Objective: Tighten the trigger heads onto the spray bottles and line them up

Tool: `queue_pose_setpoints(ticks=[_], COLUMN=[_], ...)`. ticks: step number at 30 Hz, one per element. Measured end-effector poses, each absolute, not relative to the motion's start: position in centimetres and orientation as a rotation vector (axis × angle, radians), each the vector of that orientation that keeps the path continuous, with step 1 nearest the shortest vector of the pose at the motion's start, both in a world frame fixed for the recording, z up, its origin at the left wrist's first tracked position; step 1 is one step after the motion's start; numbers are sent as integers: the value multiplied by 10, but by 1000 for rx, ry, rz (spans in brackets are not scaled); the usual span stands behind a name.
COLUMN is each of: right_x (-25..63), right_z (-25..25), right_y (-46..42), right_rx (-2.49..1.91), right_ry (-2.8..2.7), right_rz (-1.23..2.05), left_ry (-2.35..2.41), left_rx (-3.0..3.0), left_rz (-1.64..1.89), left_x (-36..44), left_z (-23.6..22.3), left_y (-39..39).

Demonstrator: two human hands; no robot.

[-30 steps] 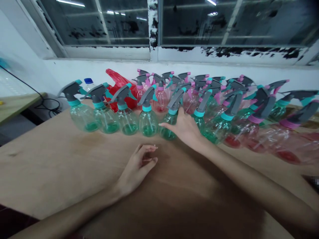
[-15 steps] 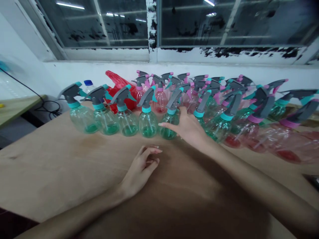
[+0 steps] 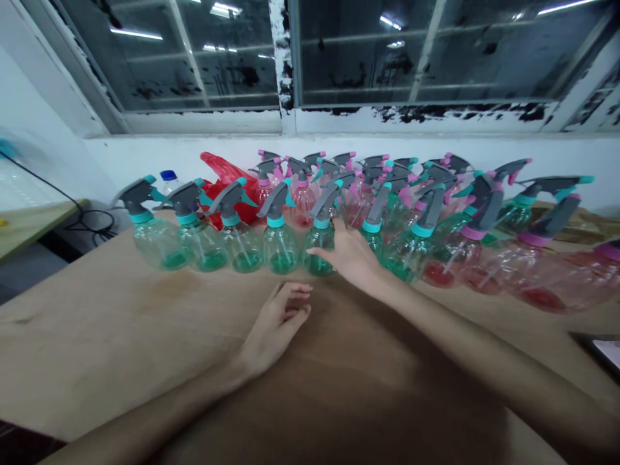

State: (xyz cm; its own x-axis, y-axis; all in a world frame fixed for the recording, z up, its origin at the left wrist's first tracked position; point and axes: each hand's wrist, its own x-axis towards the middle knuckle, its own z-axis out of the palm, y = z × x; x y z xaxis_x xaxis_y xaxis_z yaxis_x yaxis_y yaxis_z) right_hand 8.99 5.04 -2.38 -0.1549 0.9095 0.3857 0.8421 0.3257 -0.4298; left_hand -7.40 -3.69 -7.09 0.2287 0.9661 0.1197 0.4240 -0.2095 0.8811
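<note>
My right hand [image 3: 356,258] is on a clear green spray bottle [image 3: 320,265] with a turquoise collar and grey trigger head. The thumb crosses its front and the other fingers go round its right side, partly hidden. The bottle stands upright in the front row. Nearer to me, my left hand [image 3: 276,326] rests over the tabletop, fingers loosely curled, thumb apart, holding nothing. Left of the gripped bottle stands another green spray bottle [image 3: 281,248]; to the right, partly behind my hand, is one more green spray bottle [image 3: 372,237].
Several pink spray bottles [image 3: 484,268] fill the right side, with more rows behind. A red plastic bag [image 3: 225,169] and a blue-capped bottle [image 3: 168,175] sit at the back left. A dark-edged flat object [image 3: 598,352] lies on the wooden table [image 3: 97,336] at right.
The whole view has shifted, so the bottles appear lower and further left. My right hand stays at the same green bottle, its fingers now closer around it. My left hand has barely moved.
</note>
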Motion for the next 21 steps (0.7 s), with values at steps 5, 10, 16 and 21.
queue_pose_setpoints(ticks=[5, 10, 16, 21], right_x=[87, 103, 158, 172], right_z=[-23, -23, -28, -24], right_y=[47, 18, -13, 0], right_rx=[-1545, -1426, -1535, -1740], right_ry=[-1989, -1999, -1964, -1904], right_rz=[138, 131, -166, -243], left_ry=[1285, 1255, 1181, 1128], left_rx=[1743, 1730, 1725, 1739], left_rz=[930, 933, 914, 921], left_x=[-72, -72, -70, -52], left_z=[-71, -71, -69, -61], left_y=[-38, -36, -25, -22])
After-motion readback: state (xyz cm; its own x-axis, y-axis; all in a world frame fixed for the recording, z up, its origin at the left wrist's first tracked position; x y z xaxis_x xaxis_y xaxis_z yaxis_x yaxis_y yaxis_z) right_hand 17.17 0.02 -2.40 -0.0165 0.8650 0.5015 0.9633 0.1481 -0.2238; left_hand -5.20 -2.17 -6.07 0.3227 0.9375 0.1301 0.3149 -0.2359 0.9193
